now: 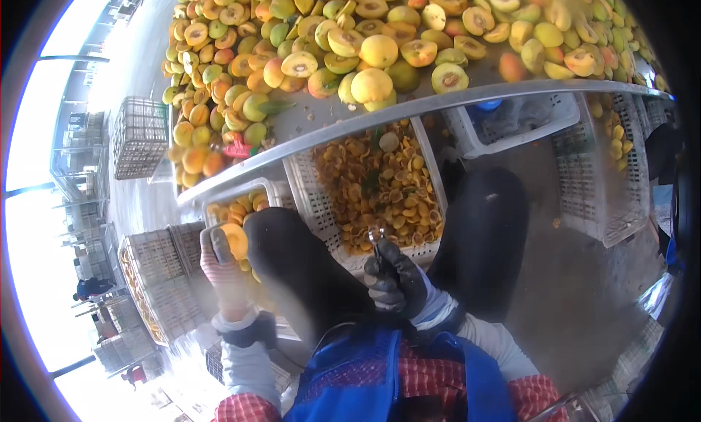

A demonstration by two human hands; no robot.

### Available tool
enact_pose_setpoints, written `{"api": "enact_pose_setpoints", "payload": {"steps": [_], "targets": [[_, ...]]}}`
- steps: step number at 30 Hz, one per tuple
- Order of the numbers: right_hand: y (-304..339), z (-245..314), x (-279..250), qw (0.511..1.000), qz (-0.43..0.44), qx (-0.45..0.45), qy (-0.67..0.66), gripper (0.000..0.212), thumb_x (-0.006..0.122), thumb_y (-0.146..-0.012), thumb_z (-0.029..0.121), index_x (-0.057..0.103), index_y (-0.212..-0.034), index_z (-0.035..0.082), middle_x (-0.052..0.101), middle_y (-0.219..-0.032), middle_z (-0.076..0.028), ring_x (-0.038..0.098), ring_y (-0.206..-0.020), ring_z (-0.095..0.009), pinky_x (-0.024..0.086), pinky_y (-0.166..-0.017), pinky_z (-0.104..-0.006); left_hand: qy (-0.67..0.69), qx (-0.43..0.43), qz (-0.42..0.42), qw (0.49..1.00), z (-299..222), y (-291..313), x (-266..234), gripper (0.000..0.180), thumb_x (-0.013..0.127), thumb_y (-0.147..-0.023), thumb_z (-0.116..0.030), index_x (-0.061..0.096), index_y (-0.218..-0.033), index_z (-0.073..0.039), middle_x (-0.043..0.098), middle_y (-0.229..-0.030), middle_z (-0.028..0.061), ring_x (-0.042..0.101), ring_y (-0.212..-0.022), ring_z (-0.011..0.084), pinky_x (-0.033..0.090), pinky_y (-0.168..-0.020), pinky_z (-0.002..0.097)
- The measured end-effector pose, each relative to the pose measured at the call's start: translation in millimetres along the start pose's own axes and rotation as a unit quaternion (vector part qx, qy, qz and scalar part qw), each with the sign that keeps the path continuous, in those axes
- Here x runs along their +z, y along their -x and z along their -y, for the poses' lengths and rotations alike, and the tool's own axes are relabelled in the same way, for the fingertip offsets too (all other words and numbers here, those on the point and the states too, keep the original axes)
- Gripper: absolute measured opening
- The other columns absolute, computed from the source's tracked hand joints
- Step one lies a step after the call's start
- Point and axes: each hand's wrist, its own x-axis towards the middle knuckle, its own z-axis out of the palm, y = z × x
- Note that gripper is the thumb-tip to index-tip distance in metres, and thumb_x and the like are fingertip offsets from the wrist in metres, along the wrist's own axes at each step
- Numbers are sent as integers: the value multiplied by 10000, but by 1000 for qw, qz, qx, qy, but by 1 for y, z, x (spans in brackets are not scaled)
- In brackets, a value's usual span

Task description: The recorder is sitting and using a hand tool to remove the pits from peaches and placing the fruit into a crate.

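My left hand point(220, 260), with a grey covering on some fingers, is at the left beside my knee. Its fingers are against a smooth orange-yellow peach half point(235, 240), above a crate of fruit pieces point(241, 205). Between my knees, my right hand point(396, 282) in a dark grey glove is closed round a small hand tool point(377, 242) with a shiny two-pronged metal tip. Most of its handle is hidden in the fist. Beyond both hands, whole and cut yellow-orange peaches point(379, 51) are heaped on a metal-edged table point(314, 141), many halves showing their pits.
A white crate point(299, 181) under the table edge holds small brown-orange scraps. Right of it are a white tub point(467, 133) and another crate point(602, 203). Stacked crates point(153, 276) stand at my left. A red object point(237, 147) lies near the table's left corner.
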Motion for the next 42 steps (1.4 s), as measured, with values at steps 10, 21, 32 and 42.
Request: {"api": "enact_pose_setpoints", "payload": {"steps": [10, 21, 32, 42], "targets": [[-6, 2, 27, 931, -293, -99, 195, 416, 530, -919, 529, 519, -929, 112, 410, -575, 54, 406, -449, -72, 344, -411, -213, -239, 236, 44, 941, -63, -68, 102, 251, 722, -793, -125, 642, -1020, -52, 607, -924, 106, 595, -701, 189, 497, -645, 298], [5, 19, 42, 912, -296, -179, 220, 384, 499, -939, 507, 496, -978, 124, 456, -619, 22, 448, -474, -77, 386, -428, -212, -318, 346, 246, 848, -119, -106, 223, 479, 664, -837, -361, 550, -1216, -91, 640, -1050, 137, 652, -896, 308, 523, -763, 385], [15, 0, 48, 791, -236, -328, 460, 391, 516, -938, 115, 400, -1279, -39, 601, -1025, -90, 572, -805, -100, 473, -677, -228, 383, -270, 306, 829, -67, 46, 158, 601, 433, -937, -571, 593, -1157, -35, 637, -1011, 79, 616, -858, 136, 500, -764, 244], [13, -21, 35, 664, -234, -339, 624, 312, 580, -902, 173, 514, -1139, -20, 632, -928, -115, 601, -796, -195, 480, -716, -333, 315, -149, 234, 908, -54, 73, 149, 482, 553, -930, -443, 616, -1074, 13, 660, -911, 67, 633, -824, 134, 506, -756, 263]]}}
